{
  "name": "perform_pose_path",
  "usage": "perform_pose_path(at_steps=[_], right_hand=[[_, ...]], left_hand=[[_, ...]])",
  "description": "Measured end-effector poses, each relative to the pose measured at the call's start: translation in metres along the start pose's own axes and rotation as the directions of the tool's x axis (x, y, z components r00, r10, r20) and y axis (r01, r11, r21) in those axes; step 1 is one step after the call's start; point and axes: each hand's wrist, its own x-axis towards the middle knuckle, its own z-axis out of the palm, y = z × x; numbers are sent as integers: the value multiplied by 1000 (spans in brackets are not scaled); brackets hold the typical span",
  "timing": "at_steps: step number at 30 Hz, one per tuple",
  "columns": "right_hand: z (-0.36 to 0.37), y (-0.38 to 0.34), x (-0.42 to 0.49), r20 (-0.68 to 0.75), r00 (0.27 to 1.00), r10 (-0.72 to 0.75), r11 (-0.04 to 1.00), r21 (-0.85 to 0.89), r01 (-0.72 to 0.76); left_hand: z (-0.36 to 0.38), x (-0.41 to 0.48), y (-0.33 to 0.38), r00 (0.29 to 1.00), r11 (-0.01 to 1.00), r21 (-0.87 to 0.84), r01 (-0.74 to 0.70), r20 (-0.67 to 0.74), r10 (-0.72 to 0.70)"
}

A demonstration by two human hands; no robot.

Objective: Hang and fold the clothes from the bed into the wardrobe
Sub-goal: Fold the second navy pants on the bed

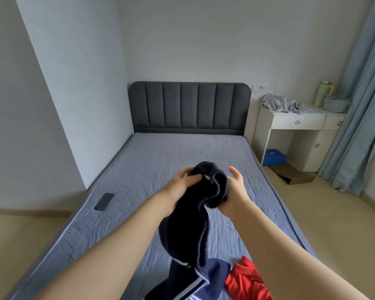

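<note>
Over the near end of the grey bed (160, 161), left hand (182, 180) clamps the bunched dark garment (188, 224) aloft, right hand (236, 187) alongside, fingers hidden, grip unclear: pickup step, I'd say, next shaking it open.

Pale grey walls (182, 40), beige floor (323, 213), white desk (299, 122) beside blue curtain (359, 105)
</note>
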Motion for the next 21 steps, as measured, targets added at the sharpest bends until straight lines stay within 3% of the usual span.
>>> perform_pose_path(at_steps=[3, 5, 7, 9, 11, 12, 14, 16, 19, 21], right_hand=[[12, -4, 1, -49, 999, 4, 995, 104, 1], [19, -3, 1, -45, 999, -15, 995, 96, 19], [22, -1, 0, 24, 1000, -4, 998, 55, 3], [21, 0, 0, 72, 997, 17, 1000, -8, -17], [16, 1, -1, 66, 997, 26, 971, -241, -9], [13, 0, -2, 51, 999, -16, 885, -465, 38], [5, -5, 0, 88, 979, -185, 545, -820, 177], [2, -10, 0, 223, 935, -276, 304, -903, 305], [7, -15, -3, 364, 905, -221, 124, -910, 396], [10, -15, -5, 400, 904, -148, 140, -897, 420]], left_hand=[[-1, -14, 1, 963, 997, 80, -11, 270, -12], [-4, -18, 4, 945, 989, 110, -101, 322, 60], [-4, -16, 5, 969, 955, 246, -168, 219, 114], [-4, -11, 7, 987, 925, 350, -149, -2, 159], [-7, -8, 10, 977, 918, 375, -130, -109, 182], [-9, -7, 13, 975, 901, 413, -130, -109, 191], [-14, -7, 22, 978, 820, 554, -147, -40, 203], [-16, -8, 30, 977, 690, 700, -185, 55, 206], [-19, -8, 42, 974, 546, 809, -217, 146, 171], [-21, -8, 50, 965, 454, 854, -255, 197, 171]])
